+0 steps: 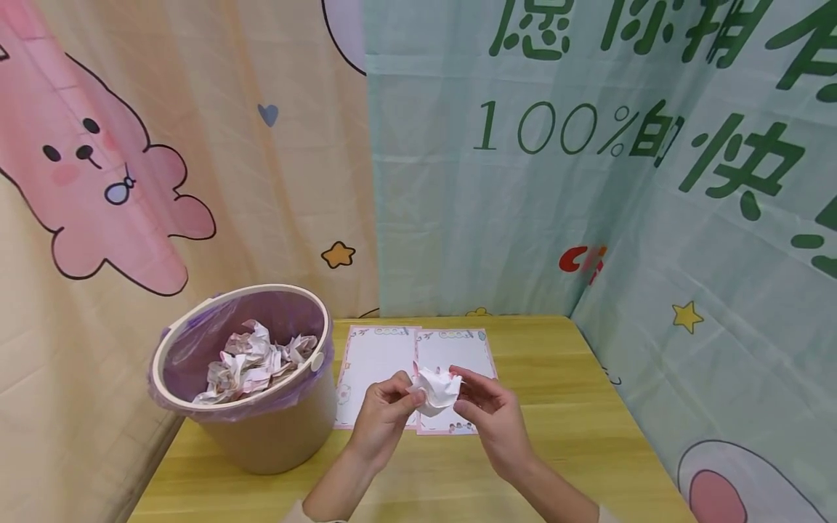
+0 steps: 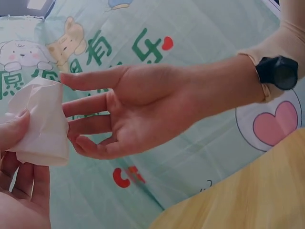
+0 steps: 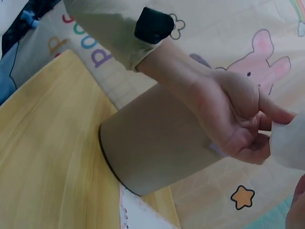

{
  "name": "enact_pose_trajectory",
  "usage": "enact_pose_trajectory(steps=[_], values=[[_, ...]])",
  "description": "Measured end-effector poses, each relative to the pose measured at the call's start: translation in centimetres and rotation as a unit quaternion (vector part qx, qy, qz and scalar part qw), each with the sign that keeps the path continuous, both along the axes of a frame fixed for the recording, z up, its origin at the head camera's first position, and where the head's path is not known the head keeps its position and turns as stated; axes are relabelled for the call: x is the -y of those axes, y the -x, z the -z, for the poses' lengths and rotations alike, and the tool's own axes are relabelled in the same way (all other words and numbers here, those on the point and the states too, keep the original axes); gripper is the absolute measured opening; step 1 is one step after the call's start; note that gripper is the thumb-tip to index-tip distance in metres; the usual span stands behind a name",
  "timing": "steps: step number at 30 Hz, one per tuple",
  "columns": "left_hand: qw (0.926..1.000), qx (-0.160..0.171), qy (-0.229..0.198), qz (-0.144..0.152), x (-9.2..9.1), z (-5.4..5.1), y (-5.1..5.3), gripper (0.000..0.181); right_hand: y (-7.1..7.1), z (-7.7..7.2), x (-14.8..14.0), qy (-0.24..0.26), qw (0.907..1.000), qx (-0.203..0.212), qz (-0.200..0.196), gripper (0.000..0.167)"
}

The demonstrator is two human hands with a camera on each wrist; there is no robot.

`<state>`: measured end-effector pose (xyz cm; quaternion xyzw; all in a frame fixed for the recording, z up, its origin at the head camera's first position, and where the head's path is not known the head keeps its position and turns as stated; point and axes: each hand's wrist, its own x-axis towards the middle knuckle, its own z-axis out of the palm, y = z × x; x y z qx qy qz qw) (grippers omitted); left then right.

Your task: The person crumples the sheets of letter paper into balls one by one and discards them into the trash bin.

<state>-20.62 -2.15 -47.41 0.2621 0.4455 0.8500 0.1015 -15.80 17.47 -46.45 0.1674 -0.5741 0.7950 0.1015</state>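
Observation:
A crumpled sheet of white paper (image 1: pixel 434 391) is held above the table, in front of my body. My left hand (image 1: pixel 386 414) pinches its left side between thumb and fingers. At the paper's right edge is my right hand (image 1: pixel 497 421), its fingers loosely bent and its thumb apart from them. In the left wrist view, the right fingertips reach the edge of the paper (image 2: pixel 40 121); whether they all touch it is hard to tell. Under the hands lie two pink-bordered sheets, the left sheet (image 1: pixel 379 363) and the right sheet (image 1: pixel 454 349), side by side and flat.
A beige trash bin (image 1: pixel 275 436) with a purple liner stands on the table's left side. Inside it are several crumpled papers (image 1: pixel 255 363). The wooden table (image 1: pixel 556 378) meets printed curtains (image 1: pixel 445 218) at the back and on both sides.

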Motion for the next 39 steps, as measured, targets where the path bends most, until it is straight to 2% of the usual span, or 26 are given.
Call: enact_pose_trajectory(steps=[5, 10, 15, 18, 22, 24, 27, 33, 39], values=[[0.9984, -0.037, 0.024, -0.035, -0.4, 0.3, -0.5, 0.026, -0.6, -0.7, 0.7, 0.068, 0.9949, 0.073, -0.013, 0.046], [0.9953, -0.056, 0.033, -0.072, -0.8, 0.4, -0.8, 0.019, -1.2, -1.8, 1.3, 0.113, 0.9835, 0.141, 0.011, 0.056], [0.9919, -0.063, 0.026, -0.108, -1.1, 0.2, -1.0, 0.011, -1.2, -2.5, 2.0, 0.144, 0.9749, 0.165, 0.040, 0.055], [0.9901, -0.046, 0.030, -0.129, -1.2, 0.1, -0.9, 0.007, -1.0, -2.6, 2.1, 0.156, 0.9717, 0.170, 0.050, 0.050], [0.9881, -0.028, 0.042, -0.146, -1.1, -0.1, -0.9, 0.026, -0.7, -2.7, 1.9, 0.143, 0.9756, 0.160, 0.048, 0.052], [0.9876, -0.038, 0.044, -0.146, -1.0, -0.3, -0.8, 0.036, -0.6, -2.8, 1.7, 0.129, 0.9790, 0.152, 0.045, 0.053], [0.9864, -0.077, 0.048, -0.137, -0.7, -0.4, -0.5, 0.043, -0.5, -3.0, 1.5, 0.116, 0.9811, 0.149, 0.040, 0.053], [0.9823, -0.145, 0.069, -0.096, 0.0, -0.7, 0.2, 0.037, -0.5, -3.6, 1.0, 0.072, 0.9838, 0.161, 0.030, 0.052], [0.9727, -0.191, 0.110, -0.072, 0.8, -1.8, 0.7, 0.036, -0.4, -4.1, 0.2, -0.005, 0.9865, 0.163, 0.011, 0.058]])
